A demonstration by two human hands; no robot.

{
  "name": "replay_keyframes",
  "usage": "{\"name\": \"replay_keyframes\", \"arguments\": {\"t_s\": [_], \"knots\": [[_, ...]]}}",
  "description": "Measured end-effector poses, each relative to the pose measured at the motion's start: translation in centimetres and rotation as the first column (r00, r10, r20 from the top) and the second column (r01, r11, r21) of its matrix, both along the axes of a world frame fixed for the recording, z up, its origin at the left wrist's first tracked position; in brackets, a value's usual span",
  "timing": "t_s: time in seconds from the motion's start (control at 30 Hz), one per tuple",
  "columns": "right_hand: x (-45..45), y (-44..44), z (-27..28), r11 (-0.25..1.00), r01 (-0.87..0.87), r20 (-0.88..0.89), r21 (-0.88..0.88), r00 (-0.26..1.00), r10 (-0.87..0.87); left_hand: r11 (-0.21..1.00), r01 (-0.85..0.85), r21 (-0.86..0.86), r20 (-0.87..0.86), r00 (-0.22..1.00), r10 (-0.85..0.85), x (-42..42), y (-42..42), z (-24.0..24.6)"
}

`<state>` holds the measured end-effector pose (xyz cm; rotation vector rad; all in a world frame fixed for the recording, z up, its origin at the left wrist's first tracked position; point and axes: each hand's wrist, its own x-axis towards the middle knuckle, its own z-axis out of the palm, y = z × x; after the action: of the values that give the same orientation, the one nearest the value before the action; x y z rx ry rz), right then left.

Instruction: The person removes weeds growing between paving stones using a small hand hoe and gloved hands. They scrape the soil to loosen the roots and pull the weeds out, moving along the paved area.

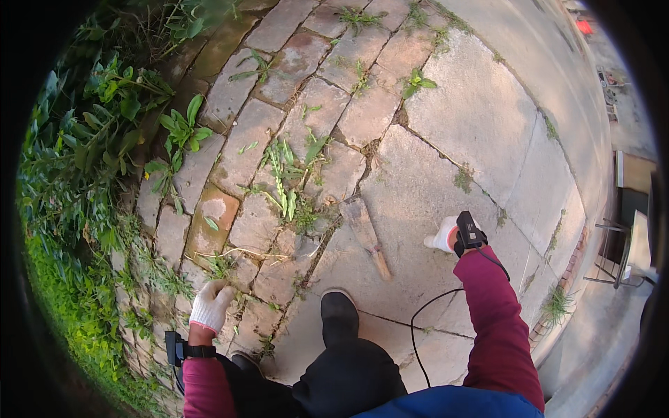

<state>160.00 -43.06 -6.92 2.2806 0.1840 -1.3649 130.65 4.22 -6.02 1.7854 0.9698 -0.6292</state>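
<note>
My left hand [211, 304], in a white knit glove with a pink cuff, is low over the brick paving at the lower left. Its fingers are curled beside a small weed [222, 265]; whether anything is between them cannot be seen. My right hand [443, 235], gloved alike, is above a concrete slab on the right, its fingers mostly hidden behind the wrist. A hand trowel [361, 222] with a flat, worn blade and wooden handle lies on the paving between my hands. Beyond its blade, long-leaved weeds [285, 183] lie loosely on the bricks.
Dense leafy plants [89, 141] border the paving on the left. More weeds [415, 83] grow from the joints. My dark shoe [338, 316] is just below the trowel. A black cable [418, 318] loops from my right wrist. A metal-legged chair [622, 251] stands far right.
</note>
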Motion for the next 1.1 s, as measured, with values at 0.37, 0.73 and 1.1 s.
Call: {"name": "replay_keyframes", "arguments": {"t_s": [0.37, 0.73, 1.1], "knots": [[5.5, 20.3, -5.6, 0.803, -0.125, 0.278, 0.582, 0.959, -0.053, 1.000, -0.022, 0.017, -0.068, 0.997, 0.023, 1.9, -0.7, 2.6], [7.6, 23.5, -10.7, 0.487, -0.455, 0.427, 0.745, 0.887, 0.176, 0.994, -0.035, 0.104, -0.120, 0.992, 0.047, -0.9, 0.5, 4.3], [6.5, 23.1, -13.1, -0.241, 0.475, -0.473, 0.846, 0.461, -0.751, 0.996, -0.032, 0.082, -0.077, 0.996, 0.039, 0.2, 0.1, 3.8]]}}
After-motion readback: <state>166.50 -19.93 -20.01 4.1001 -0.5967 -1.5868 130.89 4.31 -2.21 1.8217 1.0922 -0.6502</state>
